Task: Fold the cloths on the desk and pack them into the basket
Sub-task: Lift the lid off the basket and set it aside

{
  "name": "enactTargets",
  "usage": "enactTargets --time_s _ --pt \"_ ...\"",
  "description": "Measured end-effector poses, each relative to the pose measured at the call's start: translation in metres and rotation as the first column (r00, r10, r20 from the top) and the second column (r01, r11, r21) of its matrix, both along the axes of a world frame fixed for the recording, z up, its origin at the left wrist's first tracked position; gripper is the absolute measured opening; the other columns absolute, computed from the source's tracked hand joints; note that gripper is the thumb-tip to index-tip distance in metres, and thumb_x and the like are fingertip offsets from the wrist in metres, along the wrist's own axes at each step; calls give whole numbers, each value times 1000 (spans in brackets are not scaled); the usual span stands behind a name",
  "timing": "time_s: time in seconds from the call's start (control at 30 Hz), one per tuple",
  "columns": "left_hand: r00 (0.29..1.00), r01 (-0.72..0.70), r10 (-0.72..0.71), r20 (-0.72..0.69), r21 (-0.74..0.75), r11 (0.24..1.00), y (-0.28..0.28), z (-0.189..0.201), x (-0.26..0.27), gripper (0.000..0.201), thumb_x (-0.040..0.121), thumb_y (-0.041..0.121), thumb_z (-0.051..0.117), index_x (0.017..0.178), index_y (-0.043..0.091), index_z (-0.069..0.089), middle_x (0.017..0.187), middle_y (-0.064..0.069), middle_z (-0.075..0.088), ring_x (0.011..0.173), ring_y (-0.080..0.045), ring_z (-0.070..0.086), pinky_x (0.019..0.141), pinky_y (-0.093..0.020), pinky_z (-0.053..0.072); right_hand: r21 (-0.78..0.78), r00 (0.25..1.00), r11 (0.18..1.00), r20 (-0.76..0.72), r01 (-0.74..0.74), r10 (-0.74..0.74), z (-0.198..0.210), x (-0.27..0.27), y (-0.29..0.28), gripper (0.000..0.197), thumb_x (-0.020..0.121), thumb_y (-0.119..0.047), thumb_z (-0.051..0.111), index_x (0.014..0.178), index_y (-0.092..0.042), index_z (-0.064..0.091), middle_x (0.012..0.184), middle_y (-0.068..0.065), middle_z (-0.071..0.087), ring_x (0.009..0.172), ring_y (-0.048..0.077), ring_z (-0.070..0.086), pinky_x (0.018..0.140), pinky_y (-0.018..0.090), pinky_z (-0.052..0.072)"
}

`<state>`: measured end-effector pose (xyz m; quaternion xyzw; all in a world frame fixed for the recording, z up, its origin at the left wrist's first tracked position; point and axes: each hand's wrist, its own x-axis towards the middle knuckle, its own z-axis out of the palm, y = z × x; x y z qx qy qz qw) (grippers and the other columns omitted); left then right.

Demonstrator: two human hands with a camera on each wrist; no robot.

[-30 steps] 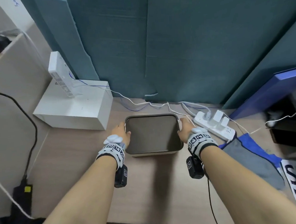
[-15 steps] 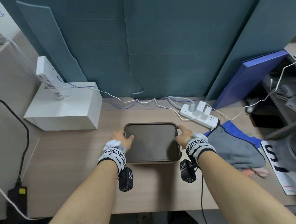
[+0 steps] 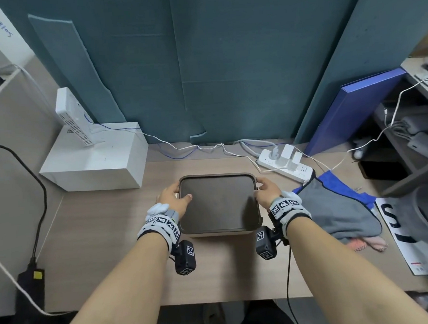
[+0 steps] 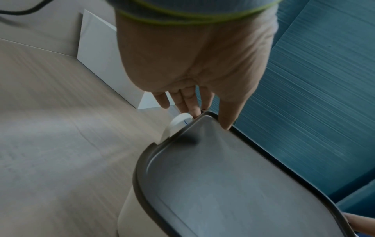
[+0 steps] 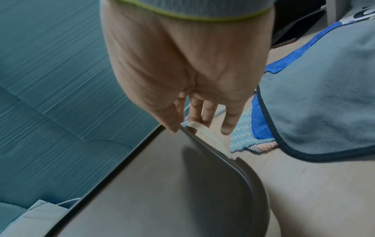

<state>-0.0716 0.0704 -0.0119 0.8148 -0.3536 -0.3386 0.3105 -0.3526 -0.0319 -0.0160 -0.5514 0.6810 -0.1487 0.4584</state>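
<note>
- Nearest, both forearms reach out over the desk [image 3: 107,243], each wrist wearing a marked band with a small camera slung beneath.
- The left hand [image 3: 171,199] holds the left end of the basket [image 3: 257,219]: thumb laid on the dark lid [image 3: 218,201], fingers hooked down at a pale handle [image 4: 178,121].
- The right hand [image 3: 266,191] mirrors it, thumb tip at the lid's rim and fingers curled about the right handle [image 5: 199,128].
- The basket sits mid-desk, lid on; it looks like stiff, light plastic, best taken by those two end handles, I judge. The smooth lid may be slippery.
- Just right of it lie the cloths, unfolded: a grey cloth [image 3: 336,209] over a blue cloth [image 3: 339,183]. Soft and limp, they should be pinched at corners.
- Only the right wrist view shows a light blue knitted cloth [image 5: 241,136] tucked beneath; the head view alone shows the power strip [image 3: 284,163] and white box [image 3: 95,169] further back.
</note>
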Motion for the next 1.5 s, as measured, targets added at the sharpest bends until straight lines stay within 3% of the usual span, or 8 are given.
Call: enactTargets --time_s 0.13,0.33,0.5,0.7,0.83,0.97,1.17,1.5 --pt "999 -22 22 -48 4 1000 1 -4 2 82 64 46 72 143 33 54 132 -2 66 124 -27 60 108 -43 47 8 1000 1000 0 5 -5 -6 -4 -2 47 97 -2 57 142 -15 60 86 12 66 60 18 56 48 11 43" --pt "997 -28 27 -67 -16 999 2 -5 1 68 82 25 79 145 29 53 136 -6 64 128 -29 57 111 -43 45 50 999 998 -10 31 -31 -24 -4 -11 54 96 -4 55 147 -22 58 122 12 72 79 20 59 66 19 48" --pt "998 -16 14 -66 -32 999 3 -14 3 70 83 21 78 146 29 51 136 -2 64 127 -27 58 111 -41 45 85 997 995 -58 49 -44 -77 -18 -28 69 75 -28 58 139 -53 56 117 -1 78 93 26 75 92 37 62" --pt "997 -47 43 -56 -71 996 4 -21 2 63 85 12 76 142 31 57 111 6 61 110 -21 63 98 -27 46 30 997 999 -72 40 -37 -51 -11 -12 49 90 -29 58 135 -48 64 103 2 80 82 26 73 84 36 62" --pt "999 -41 38 -39 -96 994 8 -19 -1 60 85 11 75 139 31 58 113 4 62 107 -19 62 94 -26 46 29 984 1000 -180 1 4 -79 -22 -26 43 79 -55 44 117 -69 59 77 -7 79 70 25 75 73 40 66" --pt "999 -21 18 -43 -72 997 10 -15 -7 50 86 12 75 130 25 55 114 3 67 102 -19 64 86 -29 49 4 952 999 -304 -32 32 -104 -30 -46 50 79 -61 35 126 -66 52 100 -4 78 87 27 73 84 40 62" --pt "1000 -10 11 5 -72 997 3 -3 1 27 90 20 70 109 34 57 85 7 70 81 -24 70 80 -36 56 48 933 993 -342 -106 116 -84 -27 -40 41 79 -54 38 117 -61 52 88 -4 77 79 27 73 79 39 63" --pt "983 -95 53 -177 -236 967 -21 52 6 15 93 7 68 107 9 65 83 -9 61 75 -23 56 74 -27 46 -123 964 986 -255 -110 76 29 -9 -27 23 94 -38 49 91 -24 66 104 13 70 96 32 63 96 39 51"
